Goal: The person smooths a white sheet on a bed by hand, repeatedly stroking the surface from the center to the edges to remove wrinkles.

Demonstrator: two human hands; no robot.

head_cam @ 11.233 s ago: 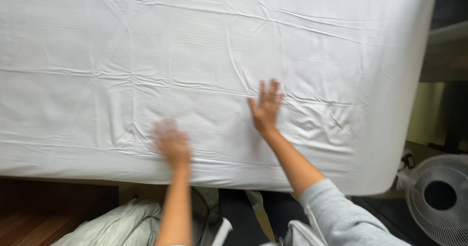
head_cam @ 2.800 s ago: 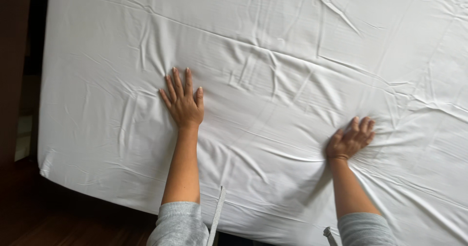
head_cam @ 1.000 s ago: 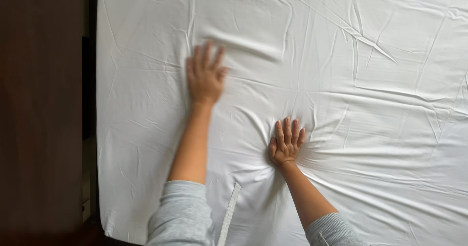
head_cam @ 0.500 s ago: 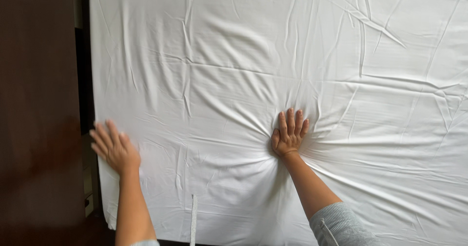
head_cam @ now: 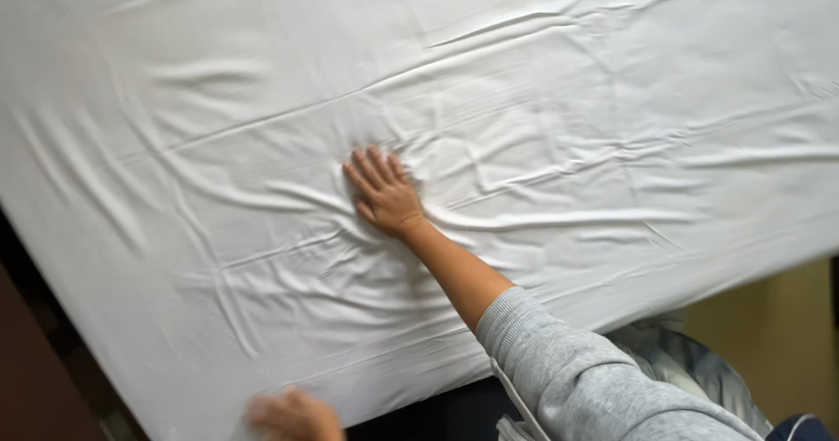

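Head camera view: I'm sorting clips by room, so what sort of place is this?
Probably a bedroom. A wrinkled white sheet covers a mattress; the right hand presses flat on it, the left hand at its near edge. Dark floor lies beside.

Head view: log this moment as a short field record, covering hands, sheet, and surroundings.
Surface: white sheet over a mattress, creased
Right hand: flat, palm down on the sheet, fingers together
Left hand: blurred, at the sheet's near edge; grip cannot be told
Creases: fan out around the right hand
Clothing: grey sleeve on the right arm
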